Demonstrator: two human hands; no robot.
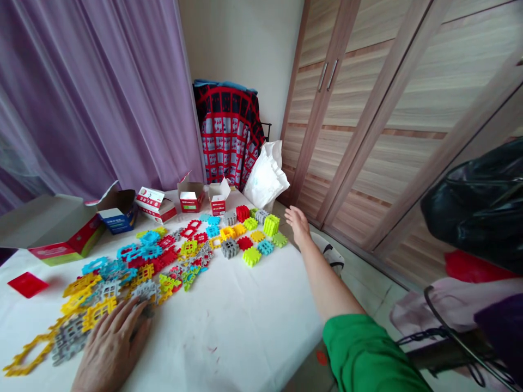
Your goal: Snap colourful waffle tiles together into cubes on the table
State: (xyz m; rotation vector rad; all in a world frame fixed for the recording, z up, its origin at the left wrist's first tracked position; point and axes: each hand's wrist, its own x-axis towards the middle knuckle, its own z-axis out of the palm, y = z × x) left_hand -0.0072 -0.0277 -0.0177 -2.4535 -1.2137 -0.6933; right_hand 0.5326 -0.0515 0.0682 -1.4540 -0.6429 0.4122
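Note:
My left hand [112, 345] lies flat on the white table [237, 326] at the near left, fingers spread, its fingertips touching grey and yellow waffle-block pieces [87, 318]. My right hand [297, 223] is stretched out past the table's far right edge, fingers extended and apart, holding nothing. It is nearest a lime-green cube [271, 225] and a flat green piece [280, 239]. Many coloured interlocking blocks [171, 253] are spread across the table. Assembled cubes in red [242, 213], grey [230, 248] and lime [251, 256] stand at the far right of the spread.
Several opened cardboard boxes [53, 228] stand along the table's back edge. A flat red square [28, 284] lies at the left. A white plastic bag [266, 175] and a chair with a red patterned cloth [229, 133] stand behind. Wooden wardrobe doors [392, 109] fill the right.

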